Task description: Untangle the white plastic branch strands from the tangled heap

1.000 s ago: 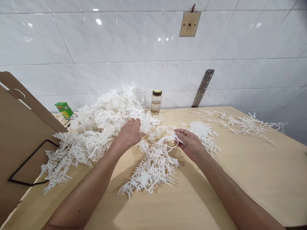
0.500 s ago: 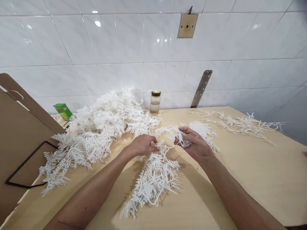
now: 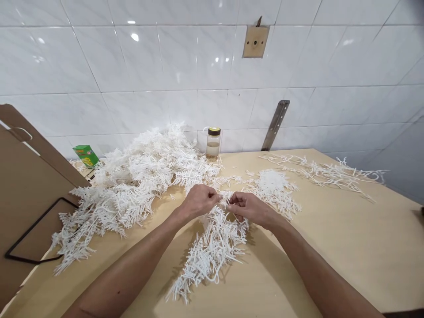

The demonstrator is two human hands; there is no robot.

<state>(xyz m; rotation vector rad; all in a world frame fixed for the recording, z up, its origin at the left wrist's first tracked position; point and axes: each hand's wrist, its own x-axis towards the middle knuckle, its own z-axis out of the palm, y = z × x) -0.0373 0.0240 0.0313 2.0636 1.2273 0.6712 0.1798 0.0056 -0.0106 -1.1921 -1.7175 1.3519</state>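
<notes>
A white, branching plastic sprig [image 3: 215,247] with many thin needles lies on the table in front of me, its tip pointing down and left. At its upper end my left hand [image 3: 201,201] is closed in a pinch on the stem. My right hand [image 3: 250,208] comes close from the right, thumb and fingers pinched on the same upper part. What exactly lies between the right fingertips is partly hidden. Just beyond my right hand is a small heap of loose white pieces [image 3: 276,192].
A large pile of white sprigs [image 3: 149,168] fills the left of the table [image 3: 347,247]. Bare white stems [image 3: 324,172] lie at the right. A lidded jar [image 3: 213,145] stands by the wall, a green box [image 3: 86,155] further left. A brown cardboard panel [image 3: 36,190] borders the left.
My right hand has moved left and down toward my left hand, and the white piece it held by the small heap no longer shows there. My left hand stays at the sprig's upper end.
</notes>
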